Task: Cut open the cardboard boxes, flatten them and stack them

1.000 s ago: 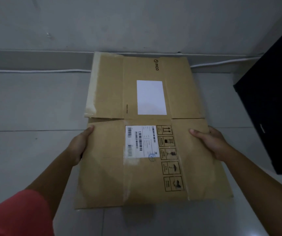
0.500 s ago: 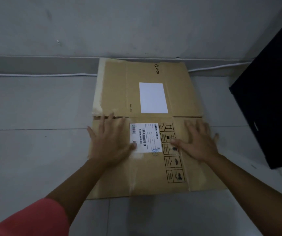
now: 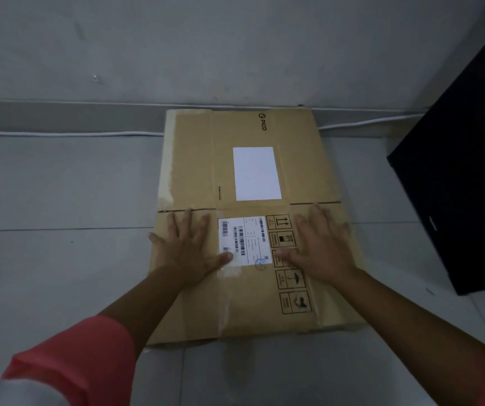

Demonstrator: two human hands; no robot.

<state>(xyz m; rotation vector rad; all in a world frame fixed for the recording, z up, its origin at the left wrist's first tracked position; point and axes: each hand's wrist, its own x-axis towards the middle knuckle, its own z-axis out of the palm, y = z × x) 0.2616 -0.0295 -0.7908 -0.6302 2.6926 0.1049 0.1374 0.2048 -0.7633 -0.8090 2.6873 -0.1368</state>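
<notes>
Cardboard box (image 3: 253,291) lies flat, lengthwise toward wall; left hand (image 3: 190,249), right hand (image 3: 321,250) press it.

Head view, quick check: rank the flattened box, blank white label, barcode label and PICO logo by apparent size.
1. flattened box
2. blank white label and barcode label: these look about alike, so no ranking between them
3. PICO logo

Brown cardboard box (image 3: 188,159), white barcoded label (image 3: 244,240), pink sleeve (image 3: 83,356), grey floor (image 3: 59,186)
</notes>
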